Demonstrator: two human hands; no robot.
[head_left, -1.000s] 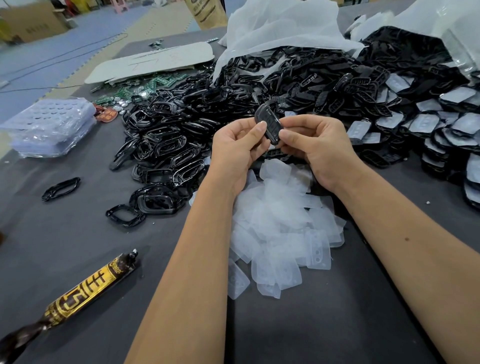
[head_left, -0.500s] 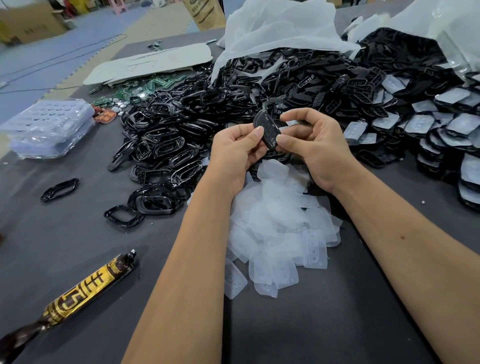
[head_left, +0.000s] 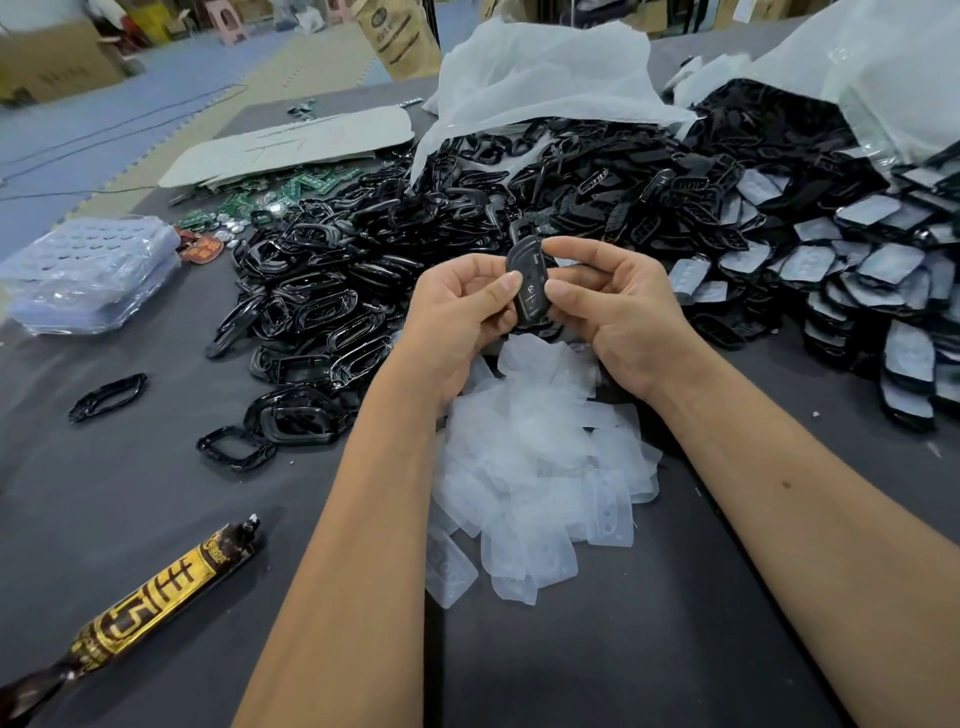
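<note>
A black key-fob shell stands nearly upright between both hands above the table. My left hand pinches its left edge with the thumb on the front face. My right hand pinches its right edge, thumb on the face and fingers curled behind. Below the hands lies a heap of translucent white rubber pads. A large pile of black plastic frames spreads to the left and behind.
Black shells with white film are stacked at the right. White bags lie at the back, with green circuit boards and a clear blister tray stack at the left. A gold-and-brown tube lies near the front left on the dark table.
Both hands kept hold of the shell and turned it slightly more upright. The rest of the table looks the same.
</note>
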